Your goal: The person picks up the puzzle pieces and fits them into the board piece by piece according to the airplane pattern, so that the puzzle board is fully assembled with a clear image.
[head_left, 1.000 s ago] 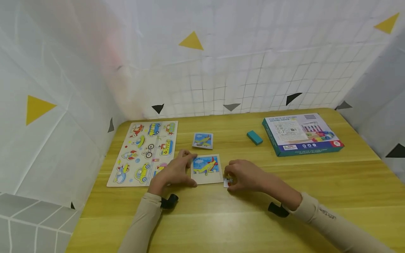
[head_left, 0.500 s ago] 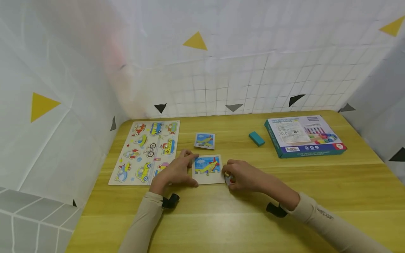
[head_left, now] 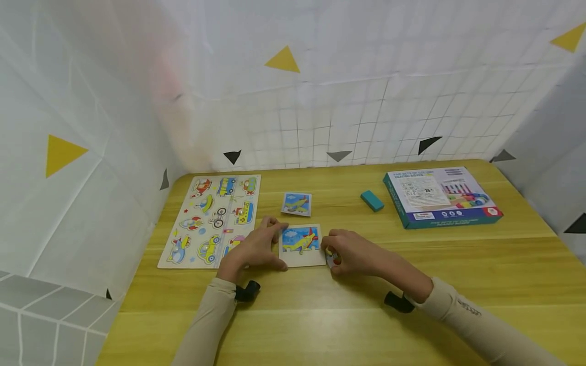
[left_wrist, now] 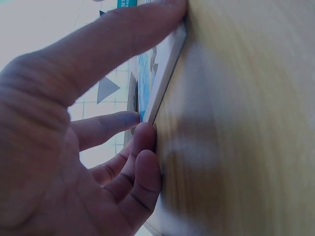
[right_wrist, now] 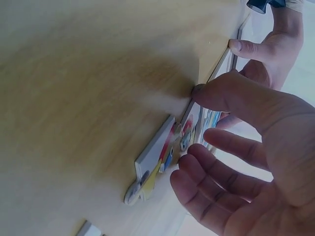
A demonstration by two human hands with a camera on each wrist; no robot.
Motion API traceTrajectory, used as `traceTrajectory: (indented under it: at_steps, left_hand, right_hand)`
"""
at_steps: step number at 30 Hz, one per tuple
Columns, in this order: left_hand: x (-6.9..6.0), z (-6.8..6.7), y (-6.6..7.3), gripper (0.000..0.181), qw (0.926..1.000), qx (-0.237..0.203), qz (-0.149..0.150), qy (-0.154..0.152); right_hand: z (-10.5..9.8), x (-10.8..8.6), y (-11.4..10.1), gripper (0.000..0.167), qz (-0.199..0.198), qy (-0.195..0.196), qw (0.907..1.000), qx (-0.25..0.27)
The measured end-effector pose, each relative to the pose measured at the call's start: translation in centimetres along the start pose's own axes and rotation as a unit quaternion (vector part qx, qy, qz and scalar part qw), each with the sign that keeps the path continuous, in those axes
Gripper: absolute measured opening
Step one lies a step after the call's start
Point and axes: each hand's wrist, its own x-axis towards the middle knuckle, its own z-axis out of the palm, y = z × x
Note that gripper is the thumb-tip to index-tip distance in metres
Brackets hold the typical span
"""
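Observation:
My left hand (head_left: 257,247) holds a small square puzzle board (head_left: 303,260) by its left side, thumb at the near corner and index finger at the far one. Blue sky and a yellow airplane with a red tail fill its upper part; the near strip is bare. Between thumb and index finger, my right hand (head_left: 356,252) pinches a small puzzle piece (head_left: 331,260) at the board's right edge, mostly covered by the fingers. In the right wrist view, another loose piece (right_wrist: 152,152) with red and yellow print lies near the fingertips.
A picture card (head_left: 296,204) of the same plane lies behind the board. At left is a large vehicle puzzle (head_left: 194,223), partly under the left hand. A teal block (head_left: 372,201) and a flat game box (head_left: 441,195) are at back right.
The right hand has moved slightly left, to the board's right edge, with the piece now more tilted and hidden. The left hand stays on the board; the head view shifts a little.

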Motion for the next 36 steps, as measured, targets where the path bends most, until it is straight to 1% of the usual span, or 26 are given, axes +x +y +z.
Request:
traceTrajectory:
  at_steps: [9, 17, 28, 36]
  left_hand:
    - [-0.05, 0.07, 0.11, 0.104, 1.0, -0.004, -0.005, 0.001]
    - [-0.11, 0.04, 0.18, 0.103, 1.0, -0.007, -0.005, 0.001]
    - [-0.2, 0.04, 0.19, 0.102, 0.9999, -0.006, -0.015, 0.002]
    - [-0.14, 0.04, 0.18, 0.102, 0.9999, -0.009, -0.014, 0.001]
  right_hand:
    - [0.21, -0.03, 0.07, 0.034, -0.008, 0.003, 1.0, -0.003]
    - [0.35, -0.28, 0.19, 0.033, -0.01, 0.025, 0.9993, -0.027]
    - [0.47, -0.1, 0.29, 0.031, -0.006, 0.026, 0.9995, -0.017]
    - [0.26, -0.2, 0.36, 0.023, -0.01, 0.033, 0.9994, -0.011]
